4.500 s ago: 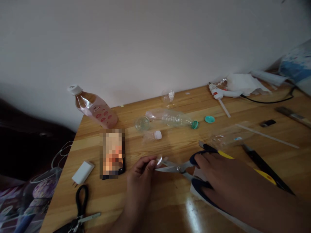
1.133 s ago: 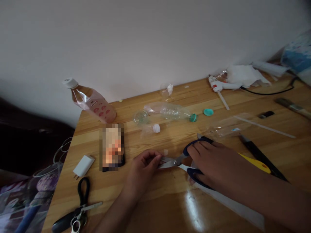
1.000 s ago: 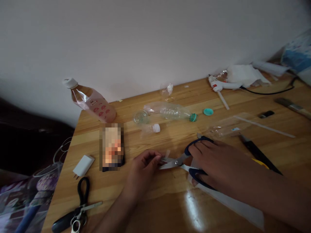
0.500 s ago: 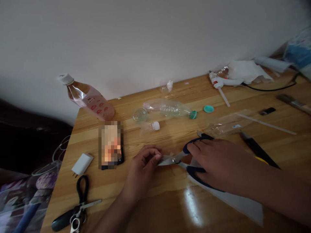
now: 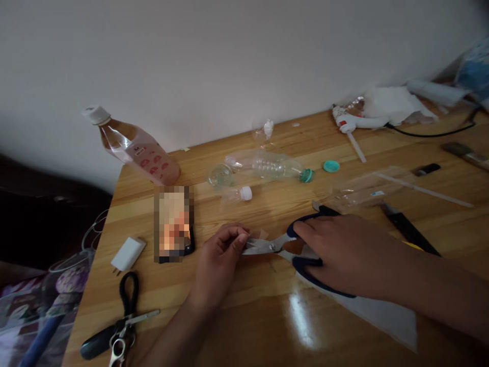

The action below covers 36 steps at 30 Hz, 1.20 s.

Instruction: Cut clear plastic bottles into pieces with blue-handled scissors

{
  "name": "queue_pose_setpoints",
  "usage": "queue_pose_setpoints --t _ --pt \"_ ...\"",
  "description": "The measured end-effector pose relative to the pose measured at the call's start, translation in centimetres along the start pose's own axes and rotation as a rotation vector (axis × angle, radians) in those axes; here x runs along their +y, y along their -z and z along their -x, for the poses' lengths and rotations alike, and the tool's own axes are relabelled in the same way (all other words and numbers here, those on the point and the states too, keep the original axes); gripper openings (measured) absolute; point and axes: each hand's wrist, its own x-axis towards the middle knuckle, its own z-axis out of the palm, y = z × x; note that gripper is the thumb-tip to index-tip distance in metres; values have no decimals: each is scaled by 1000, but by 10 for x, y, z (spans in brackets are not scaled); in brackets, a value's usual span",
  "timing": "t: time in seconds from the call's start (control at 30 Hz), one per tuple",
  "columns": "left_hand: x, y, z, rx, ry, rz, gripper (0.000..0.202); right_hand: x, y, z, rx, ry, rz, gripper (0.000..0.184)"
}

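My right hand (image 5: 332, 244) grips scissors (image 5: 267, 246) by their dark blue handles, the blades pointing left. At the blade tips, the thumb and fingertips of my left hand (image 5: 225, 260) are pressed together. A small see-through scrap (image 5: 263, 234) shows just behind the blades; I cannot make out whether it runs into the left fingers, which hide what they pinch. Under my right hand and forearm lies a translucent white sheet (image 5: 385, 316). Beyond my hands are a cut-off clear bottle neck with a white cap (image 5: 245, 193) and a clear plastic bottle (image 5: 267, 167) on its side.
On the wooden table (image 5: 229, 336) are a pink drink bottle (image 5: 147, 155), a phone (image 5: 173, 224), a white charger (image 5: 129, 254), keys (image 5: 122, 341), a green cap (image 5: 331, 166), a glue gun (image 5: 359, 122) with its cord, a black-handled knife (image 5: 408, 229) and a brush (image 5: 462, 153).
My left hand has shifted slightly left and away from me, and more of the scissor blades shows beside its fingertips. The right hand keeps its grip. The camera view has turned a little.
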Motion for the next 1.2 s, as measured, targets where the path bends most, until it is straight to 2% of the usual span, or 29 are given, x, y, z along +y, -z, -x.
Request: queue_pose_setpoints --t 0.33,0.97,1.2 --pt "4 -3 3 33 -57 -31 15 -8 0 -7 -39 -42 -1 9" --pt "3 -4 1 65 -31 -18 16 -6 -5 -8 -24 -41 9 7" --pt "0 -7 3 93 57 227 24 1 -12 -6 69 -27 -21 4"
